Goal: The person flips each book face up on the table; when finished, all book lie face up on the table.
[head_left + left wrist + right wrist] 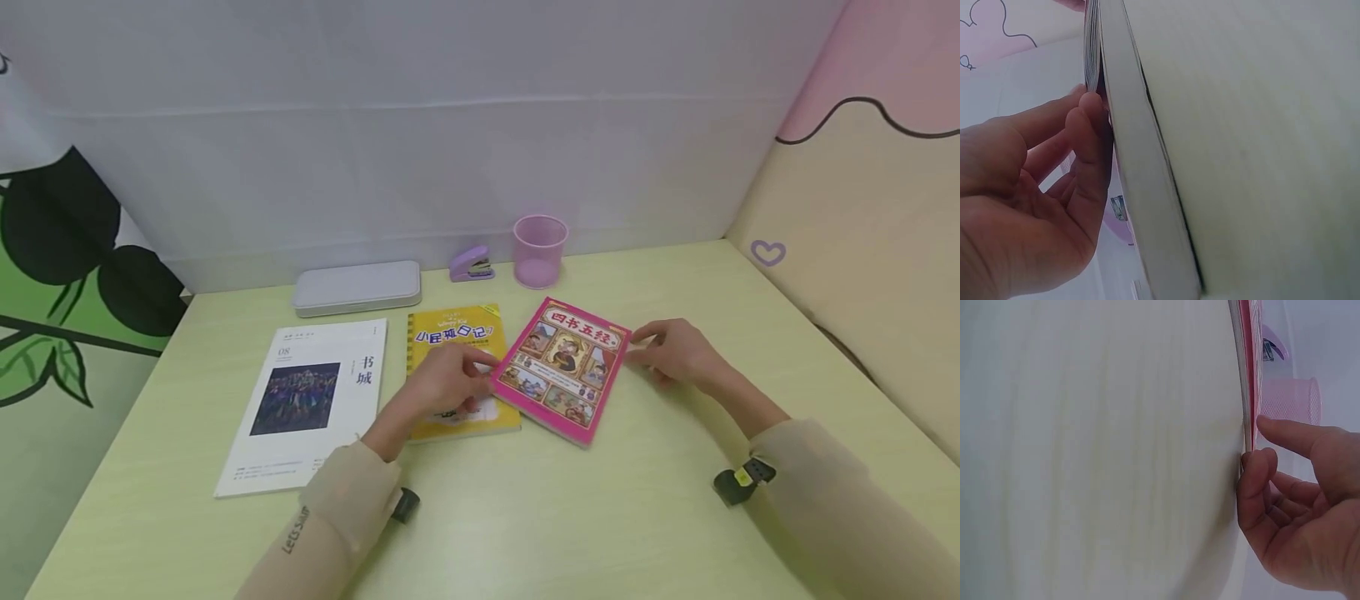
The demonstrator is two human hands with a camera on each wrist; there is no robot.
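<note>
The pink softcover book with illustrated panels (564, 369) lies tilted at the centre of the frame on the pale green tabletop (600, 517), its left edge overlapping the yellow spiral-bound notebook (454, 333). The left hand (450, 379) pinches the book's left corner, thumb against the page edge. The right hand (675, 352) touches its right corner, index finger straight, other fingers curled.
</note>
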